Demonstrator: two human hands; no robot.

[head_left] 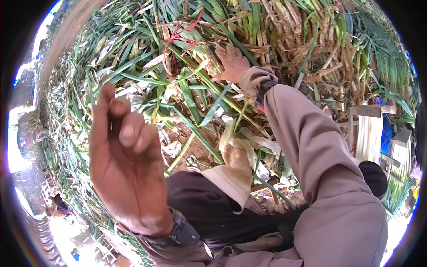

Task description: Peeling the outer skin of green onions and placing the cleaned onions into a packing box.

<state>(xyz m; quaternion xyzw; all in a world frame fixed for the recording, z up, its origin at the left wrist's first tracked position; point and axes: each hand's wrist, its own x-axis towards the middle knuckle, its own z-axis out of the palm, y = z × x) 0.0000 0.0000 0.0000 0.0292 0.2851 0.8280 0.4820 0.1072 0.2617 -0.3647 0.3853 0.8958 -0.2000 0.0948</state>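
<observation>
My left hand (129, 155) is raised close to the camera with its palm showing. Its fingers are partly bent and apart, and nothing shows between them. Farther off, my right hand (232, 63) rests on long green onions (209, 66) with its fingers spread. Just left of that hand, red string (178, 38) lies looped among the stalks. Upper right of it are stalks with brown, dirt-covered roots (307, 53). The green leaves (191, 102) below it lie loose and crossed.
Piled green onions (75, 133) spread along the left and the far side. Peeled scraps lie on brown soil (204, 138) before my legs. At right stand a small wooden stool-like piece (369, 110) and something blue (385, 138). Dark cloth (191, 196) covers my lap.
</observation>
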